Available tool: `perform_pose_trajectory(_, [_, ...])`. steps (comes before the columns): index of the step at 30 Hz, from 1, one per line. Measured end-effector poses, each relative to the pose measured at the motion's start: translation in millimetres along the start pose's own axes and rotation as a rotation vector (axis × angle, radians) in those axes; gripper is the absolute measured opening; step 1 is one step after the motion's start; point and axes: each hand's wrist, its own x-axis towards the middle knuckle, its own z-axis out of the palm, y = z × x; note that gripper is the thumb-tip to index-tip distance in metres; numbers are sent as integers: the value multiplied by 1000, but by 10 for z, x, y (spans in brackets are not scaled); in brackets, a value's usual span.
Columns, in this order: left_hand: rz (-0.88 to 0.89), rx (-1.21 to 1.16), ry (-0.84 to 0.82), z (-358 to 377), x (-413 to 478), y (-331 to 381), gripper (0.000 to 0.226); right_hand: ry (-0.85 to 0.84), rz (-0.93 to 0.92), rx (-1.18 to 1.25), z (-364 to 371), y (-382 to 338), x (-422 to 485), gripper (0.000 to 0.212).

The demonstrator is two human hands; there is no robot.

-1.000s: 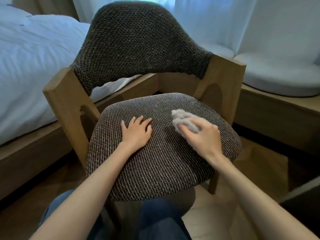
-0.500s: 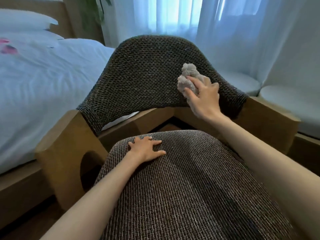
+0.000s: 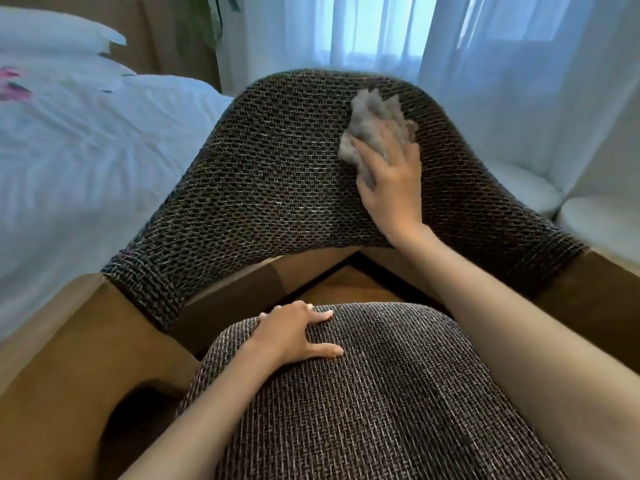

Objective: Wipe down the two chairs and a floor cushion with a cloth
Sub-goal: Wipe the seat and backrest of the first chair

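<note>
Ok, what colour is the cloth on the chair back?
Light grey. The crumpled cloth under the right hand shows best in the head view.

Off to your left there's a bed (image 3: 104, 161) with a white, slightly rumpled duvet, and a white pillow (image 3: 52, 36) sits at its far end. You can spot some pink bits (image 3: 14, 84) on the duvet near the left edge, too blurry to say what they are. A brown wooden headboard (image 3: 152, 36) stands behind the pillow, and green plant leaves (image 3: 204, 26) hang just beside it. Straight ahead you've got sheer white curtains (image 3: 294, 32) with daylight coming through. Lower down, a patch of wood floor (image 3: 346, 289) shows.
</note>
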Motion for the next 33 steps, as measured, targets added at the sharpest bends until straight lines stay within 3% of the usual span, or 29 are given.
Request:
perform_pose_trajectory(8, [-6,-70,-43,-31,11,9,81,-247,-239,18,-88,150,-621,38])
perform_pose_trajectory(12, [-3,-76,-57,-85,12,12,80,-105,-371,29,-374,64,-64,36])
perform_pose_trajectory(16, [8,-74,-17,-37,-13,12,77,-72,-257,-14,-254,-196,661,42])
perform_pose_trajectory(21, [2,-82,-4,-25,6,-7,76,-6,-113,146,182,-307,279,41])
perform_pose_trajectory(28, [0,-85,3,9,-32,-30,73,-361,-268,180,117,-107,-681,40])
perform_pose_trajectory(33, [26,-92,60,98,-88,-73,69,-151,-424,227,-239,-292,-80,37])
